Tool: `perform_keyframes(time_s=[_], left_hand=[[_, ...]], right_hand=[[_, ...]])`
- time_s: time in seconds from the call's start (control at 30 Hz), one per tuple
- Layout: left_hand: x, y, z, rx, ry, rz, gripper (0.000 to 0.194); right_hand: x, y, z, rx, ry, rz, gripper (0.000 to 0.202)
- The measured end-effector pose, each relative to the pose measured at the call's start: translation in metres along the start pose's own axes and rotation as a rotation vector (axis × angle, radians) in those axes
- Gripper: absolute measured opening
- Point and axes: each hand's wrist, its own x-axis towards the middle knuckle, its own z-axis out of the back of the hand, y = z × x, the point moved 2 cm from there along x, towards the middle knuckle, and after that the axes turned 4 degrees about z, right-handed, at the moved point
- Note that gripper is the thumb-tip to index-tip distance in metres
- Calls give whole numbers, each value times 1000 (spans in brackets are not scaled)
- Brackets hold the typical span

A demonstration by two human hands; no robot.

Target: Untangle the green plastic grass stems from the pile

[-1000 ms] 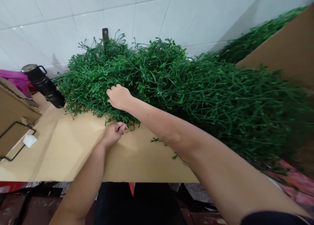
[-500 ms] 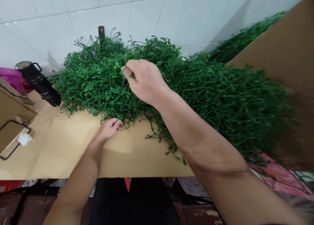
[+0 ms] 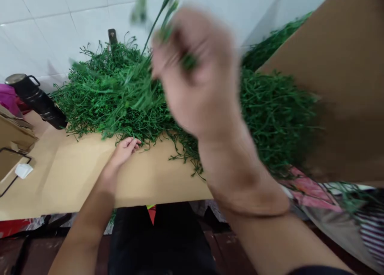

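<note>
A long heap of green plastic-looking stems [image 3: 120, 95] lies along the tiled wall on a cardboard-covered table [image 3: 168, 179]. My right hand [image 3: 198, 67], blurred by motion, is raised above the heap with its fingers closed round several green stems, whose tips stick up to the left. Near the front edge of the heap my left hand [image 3: 127, 147] rests on the cardboard, fingers curled together beside some stem ends. Whether anything is between those fingers is too small to tell.
A black bottle [image 3: 37, 101] leans at the left, by a cardboard box [image 3: 15, 133] and a black wire frame with a white piece [image 3: 24, 170]. A large cardboard panel [image 3: 339, 87] stands at the right. Pink patterned material [image 3: 312, 191] lies below it.
My right hand has risen off the heap towards the camera, lifting stems with it. My left hand has stayed near the heap's front edge. The view has shifted slightly.
</note>
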Motion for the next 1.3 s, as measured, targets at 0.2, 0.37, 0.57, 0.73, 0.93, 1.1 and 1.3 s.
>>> perform_keyframes(time_s=[0.2,0.37,0.57,0.73,0.93,1.1,1.3], left_hand=[[-19,-2,13,-180,-64,137,14],[-40,-8,23,-441,-21,168,16],[-67,0,13,-384,-53,105,28],[-76,9,-5,-242,-134,32,37],[-77,17,-13,-254,-209,-58,30],[-80,20,-18,-182,-234,-125,19],[-77,20,-18,-180,-278,-167,21]], right_hand=[[-99,-25,-78,77,281,170,7],[-160,-49,-86,185,339,16,10],[-189,-51,-77,288,347,-71,11],[-203,-43,-77,323,434,-120,23],[-214,-42,-65,324,428,-218,29],[-224,-47,-55,439,392,-390,32],[-232,-51,-59,348,84,-497,25]])
